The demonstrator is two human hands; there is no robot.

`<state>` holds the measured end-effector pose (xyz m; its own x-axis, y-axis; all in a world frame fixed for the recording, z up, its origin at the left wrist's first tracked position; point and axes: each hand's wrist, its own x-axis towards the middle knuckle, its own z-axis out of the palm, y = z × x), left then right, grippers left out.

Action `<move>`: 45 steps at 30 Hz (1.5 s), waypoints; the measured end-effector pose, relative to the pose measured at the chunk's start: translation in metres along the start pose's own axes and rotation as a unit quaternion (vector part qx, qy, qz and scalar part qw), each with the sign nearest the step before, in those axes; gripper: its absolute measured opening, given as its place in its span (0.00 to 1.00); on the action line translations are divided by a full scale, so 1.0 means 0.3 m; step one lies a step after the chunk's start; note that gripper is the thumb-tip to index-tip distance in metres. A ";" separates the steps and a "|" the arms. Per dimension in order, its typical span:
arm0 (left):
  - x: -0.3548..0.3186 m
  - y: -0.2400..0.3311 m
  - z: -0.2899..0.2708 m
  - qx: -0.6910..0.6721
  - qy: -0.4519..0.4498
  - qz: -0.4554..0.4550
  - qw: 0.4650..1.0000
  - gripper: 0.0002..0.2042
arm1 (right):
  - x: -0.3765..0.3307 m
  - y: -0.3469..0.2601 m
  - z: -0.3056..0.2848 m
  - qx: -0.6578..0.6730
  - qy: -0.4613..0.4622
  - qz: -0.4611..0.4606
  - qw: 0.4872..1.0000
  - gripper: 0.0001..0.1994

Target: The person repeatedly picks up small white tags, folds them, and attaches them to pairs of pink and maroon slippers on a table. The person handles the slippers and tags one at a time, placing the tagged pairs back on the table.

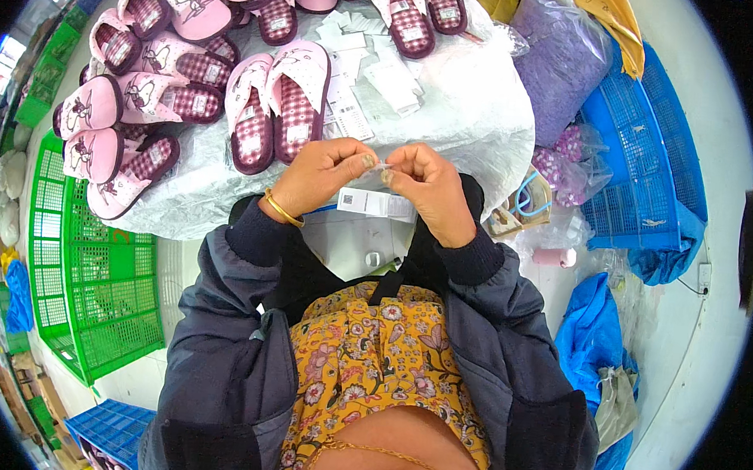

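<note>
Two-handed, pinches a small clear strip [382,166] with closed thumb and forefinger of left hand [324,170] and right hand [431,188], over near edge of table [480,95]. Shows white tag [376,204] just below; cannot tell if joined. Beyond, includes pair of pink slippers [296,109], more slippers [192,8] heaped leftward.

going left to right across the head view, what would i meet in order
Green plastic mesh crate → pink slipper with dark-red checked insole, left one of the nearest pair → person's left hand → small whitish piece between the hands → person's right hand → small pink cylinder → blue plastic mesh crate.
</note>
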<state>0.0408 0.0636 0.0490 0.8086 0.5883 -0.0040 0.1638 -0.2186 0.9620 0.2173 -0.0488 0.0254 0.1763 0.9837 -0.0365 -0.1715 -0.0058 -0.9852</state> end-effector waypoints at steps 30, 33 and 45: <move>-0.018 -0.063 -0.423 0.609 0.159 0.246 0.737 0.17 | -0.025 -0.034 0.144 -0.122 -0.131 0.078 0.981 0.07; 0.043 -0.106 -0.520 0.653 0.115 0.298 0.687 0.16 | -0.031 -0.102 0.169 -0.110 -0.164 0.096 0.976 0.06; 0.144 -0.066 -0.455 0.623 0.020 0.297 0.723 0.08 | 0.079 -0.267 0.234 -0.098 -0.041 -0.037 0.994 0.08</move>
<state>-0.0046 0.1995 0.0669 0.9327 0.1180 0.3407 0.1952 -0.9597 -0.2020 0.1671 -0.0123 0.1154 0.1007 0.9940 0.0432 0.0324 0.0401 -0.9987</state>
